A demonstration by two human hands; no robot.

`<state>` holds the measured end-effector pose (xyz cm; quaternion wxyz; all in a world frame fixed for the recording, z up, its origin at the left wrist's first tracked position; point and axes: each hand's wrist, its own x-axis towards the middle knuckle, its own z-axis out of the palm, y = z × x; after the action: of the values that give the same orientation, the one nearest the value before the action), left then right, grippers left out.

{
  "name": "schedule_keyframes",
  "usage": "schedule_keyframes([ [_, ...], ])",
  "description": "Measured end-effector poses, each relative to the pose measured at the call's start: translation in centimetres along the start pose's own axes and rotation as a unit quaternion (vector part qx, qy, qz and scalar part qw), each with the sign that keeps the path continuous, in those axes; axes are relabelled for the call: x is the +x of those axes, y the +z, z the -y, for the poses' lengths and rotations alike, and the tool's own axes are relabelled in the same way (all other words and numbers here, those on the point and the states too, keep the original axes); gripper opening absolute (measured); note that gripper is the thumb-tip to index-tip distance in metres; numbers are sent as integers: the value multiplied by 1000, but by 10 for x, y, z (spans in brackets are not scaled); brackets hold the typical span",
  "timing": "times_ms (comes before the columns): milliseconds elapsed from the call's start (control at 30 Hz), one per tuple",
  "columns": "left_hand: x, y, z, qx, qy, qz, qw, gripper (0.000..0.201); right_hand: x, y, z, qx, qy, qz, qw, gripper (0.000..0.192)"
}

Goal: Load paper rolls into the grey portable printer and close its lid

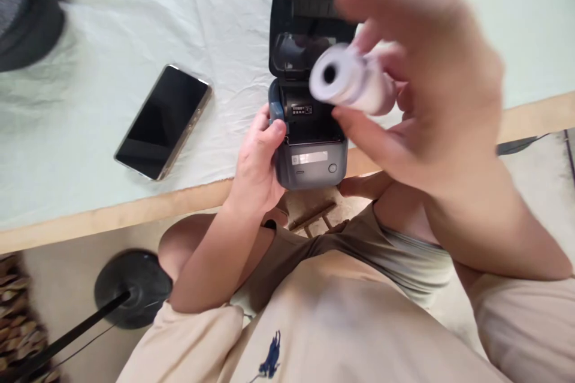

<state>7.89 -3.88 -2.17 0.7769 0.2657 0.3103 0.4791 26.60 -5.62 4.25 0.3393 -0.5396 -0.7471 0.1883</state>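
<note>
A small grey label printer [309,161] stands at the table's front edge with its black lid [305,23] swung up and back. My left hand [260,161] is closed around the printer's left side, thumb on its upper rim. Above the open compartment [314,125], my right hand [431,83] grips a white paper roll [350,80] between thumb and fingers. The roll is tilted, its round end with a dark core hole facing left. Part of the lid is hidden behind the right hand, which is smeared by motion.
A smartphone [164,122] with a dark screen lies on the pale cloth [224,23] left of the printer. At the far left corner stands a dark round container [27,11]. The wooden table edge [179,203] runs across. Below it, a black round stand base [132,287] sits on the floor.
</note>
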Motion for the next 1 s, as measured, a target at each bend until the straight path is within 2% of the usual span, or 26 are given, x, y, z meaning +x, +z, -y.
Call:
schedule_keyframes([
  [67, -1, 0, 0, 11, -2, -6, 1000, 20, 4, 6, 3, -89, -33, 14, 995, 42],
  [133, -1, 0, 1, 23, -4, -11, 1000, 21, 6, 12, -2, -162, -24, 29, 986, 34],
  [200, 0, 0, 0, 26, -1, -15, 1000, 19, 5, 16, -7, -196, -31, -3, 980, 19],
  [300, 0, 0, -1, 20, 3, -31, 999, 19, -2, 21, -10, -180, -109, -69, 975, 20],
  [433, -3, -2, -2, 39, -14, -20, 999, 24, -11, 20, -7, -130, -204, -73, 967, 8],
  [600, -5, -4, 0, 79, 15, -16, 997, 29, -11, 12, -6, -119, -172, -47, 977, 2],
  [733, -5, -2, -1, 65, 14, -5, 998, 21, -10, 8, -7, -138, -171, -30, 975, 11],
  [833, -4, -1, -2, 54, 5, 2, 999, 23, -9, 13, -9, -138, -170, -21, 976, 12],
  [900, -4, -1, -2, 38, 2, 0, 999, 26, -9, 20, -11, -139, -170, -75, 973, 14],
  [1000, -3, -1, -2, 7, -14, 2, 1000, 33, -11, 32, -14, -124, -216, -199, 948, 11],
])
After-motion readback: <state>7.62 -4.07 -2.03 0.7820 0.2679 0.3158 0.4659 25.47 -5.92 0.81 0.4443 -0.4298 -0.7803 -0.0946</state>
